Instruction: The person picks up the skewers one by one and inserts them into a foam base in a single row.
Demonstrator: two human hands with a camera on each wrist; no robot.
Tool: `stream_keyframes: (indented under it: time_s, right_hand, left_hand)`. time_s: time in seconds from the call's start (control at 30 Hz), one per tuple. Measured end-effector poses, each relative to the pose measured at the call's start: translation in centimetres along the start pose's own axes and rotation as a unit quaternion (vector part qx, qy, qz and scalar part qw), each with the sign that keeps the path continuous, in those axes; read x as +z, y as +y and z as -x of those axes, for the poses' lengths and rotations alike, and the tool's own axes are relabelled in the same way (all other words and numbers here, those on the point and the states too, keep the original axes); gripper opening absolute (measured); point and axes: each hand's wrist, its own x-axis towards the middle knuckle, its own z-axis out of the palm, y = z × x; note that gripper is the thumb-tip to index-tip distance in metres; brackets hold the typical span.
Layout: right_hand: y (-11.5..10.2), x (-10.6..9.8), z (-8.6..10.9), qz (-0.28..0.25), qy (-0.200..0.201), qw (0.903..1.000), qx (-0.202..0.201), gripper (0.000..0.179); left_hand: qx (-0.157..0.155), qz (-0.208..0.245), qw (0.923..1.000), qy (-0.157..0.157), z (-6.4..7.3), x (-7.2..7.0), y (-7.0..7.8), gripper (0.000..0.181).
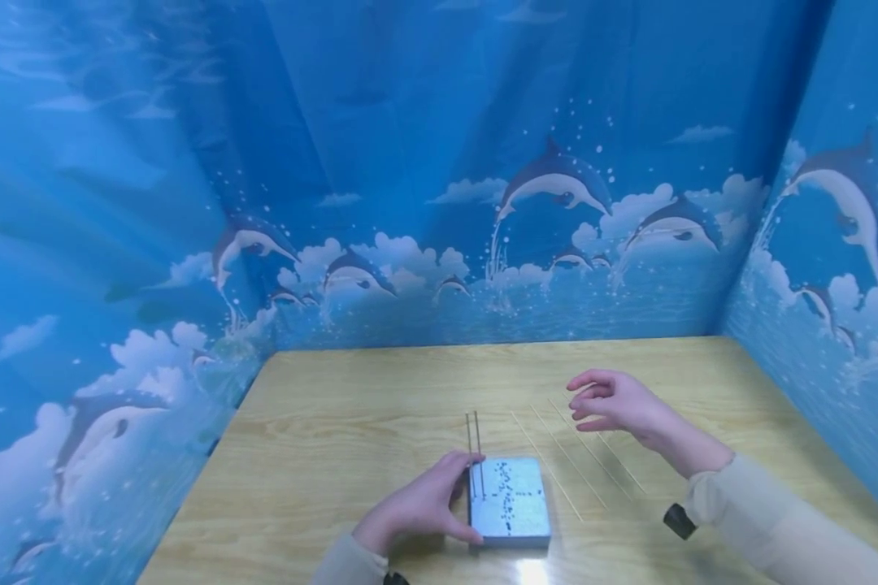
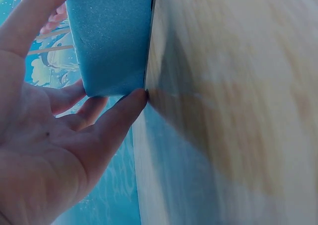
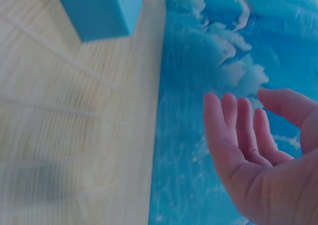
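A light-blue foam block [image 1: 527, 481] with many small dark holes and marks on its top lies on the table. Two thin sticks [image 1: 477, 431] stand upright near its left edge. My left hand [image 1: 424, 502] grips the block from the left, thumb at the near corner and fingers at the far one. In the left wrist view, the fingers hold the block's [image 2: 109, 41] side down at the tabletop. Raised over several thin sticks [image 1: 546, 465] lying on the table, my right hand [image 1: 622, 402] has loosely bent fingers and nothing in them.
The wood-grain table [image 1: 322, 422] is bordered at the back and sides by blue dolphin-print curtains [image 1: 410, 162]. The loose sticks lie slanted, side by side, right of the block. A dark wrist device [image 1: 679, 521] sits at the right sleeve.
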Motion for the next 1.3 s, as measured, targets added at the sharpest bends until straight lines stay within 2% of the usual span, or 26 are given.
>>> stream_keyframes:
  time_s: [0.2,0.43,0.6,0.97,1.3]
  right_hand:
    - [1.2,-2.2,-0.7,-0.010,-0.020,0.9989,0.040,0.053]
    - [2.5,-3.6,-1.5,0.008,0.002,0.9951,0.099,0.056]
    - [3.7,-4.1,-2.0,0.020,0.011,0.9919,0.125,0.053]
    - [5.2,-3.8,-3.0,0.092,0.033,0.9873,0.125,0.041]
    - [5.7,-3.4,-3.4,0.120,0.053,0.9810,0.143,0.033]
  left_hand:
    - [-0.001,-0.002,1.0000,-0.002,-0.1,0.1,-0.1,0.108]
    - [-0.004,0.000,1.0000,-0.002,-0.1,0.2,-0.1,0.109]
    - [-0.007,0.009,0.9999,-0.004,-0.2,0.4,-0.1,0.110]
    - [-0.013,0.007,0.9999,-0.003,0.0,0.0,0.0,0.109]
    - [-0.017,0.008,0.9998,-0.005,-0.1,0.1,0.0,0.110]
